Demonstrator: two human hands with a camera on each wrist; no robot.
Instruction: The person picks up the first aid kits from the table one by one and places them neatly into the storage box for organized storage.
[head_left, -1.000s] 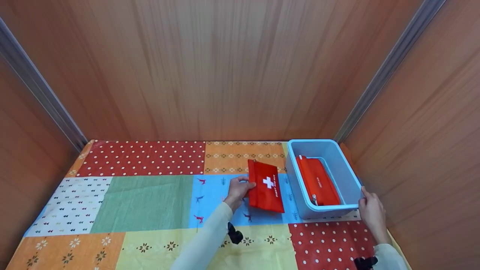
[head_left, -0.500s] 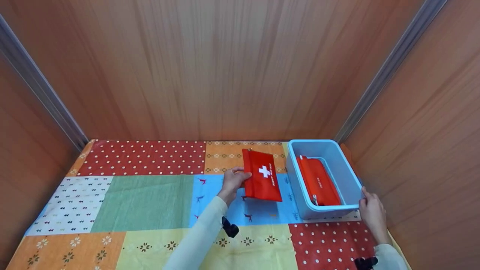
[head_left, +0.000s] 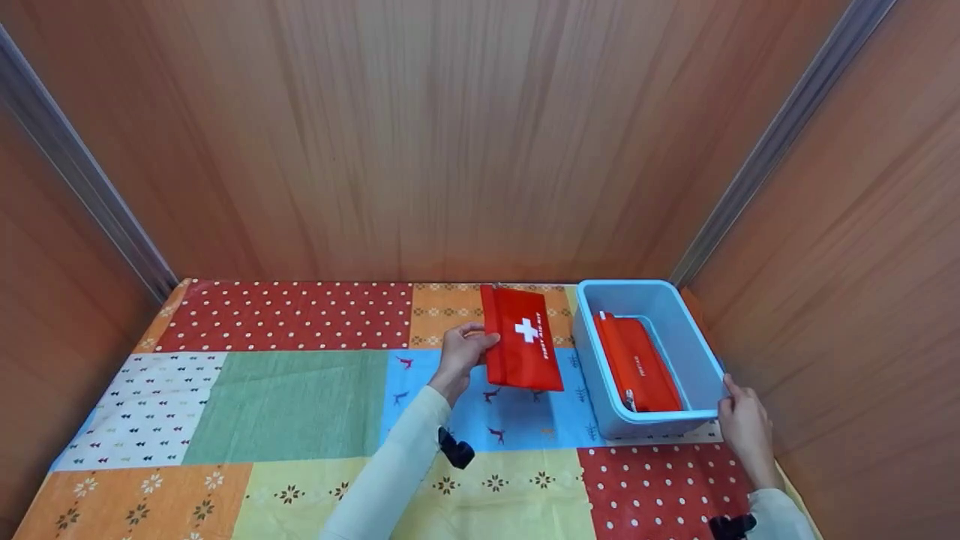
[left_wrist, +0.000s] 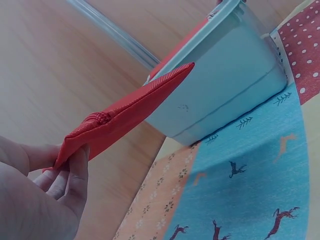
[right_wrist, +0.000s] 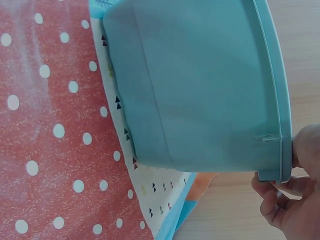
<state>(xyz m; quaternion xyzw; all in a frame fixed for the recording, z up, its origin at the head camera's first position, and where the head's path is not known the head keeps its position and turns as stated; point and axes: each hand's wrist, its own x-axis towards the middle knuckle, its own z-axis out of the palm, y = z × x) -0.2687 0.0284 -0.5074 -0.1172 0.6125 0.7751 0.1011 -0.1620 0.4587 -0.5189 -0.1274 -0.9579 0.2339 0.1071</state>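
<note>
A flat red first aid pouch [head_left: 517,356] with a white cross is held above the cloth, left of the bin. My left hand [head_left: 462,354] pinches its left edge, thumb on top and fingers beneath, as the left wrist view shows the pouch [left_wrist: 130,110] edge-on and tilted. At the right stands a light blue plastic bin [head_left: 589,352]. My right hand [head_left: 745,421] grips its near right rim corner; in the right wrist view the fingers [right_wrist: 272,200] curl under the rim. Inside the bin lies another red pouch [head_left: 641,367], with a zipper pull at its near end.
A patchwork-patterned cloth [head_left: 292,405] covers the table. Wooden panels [head_left: 420,150] rise at the back and both sides, and the right panel [head_left: 847,315] stands close to the bin and my right hand.
My left hand has lifted the first aid pouch and moved it slightly left and farther away. The bin, the pouch in it and my right hand look unmoved.
</note>
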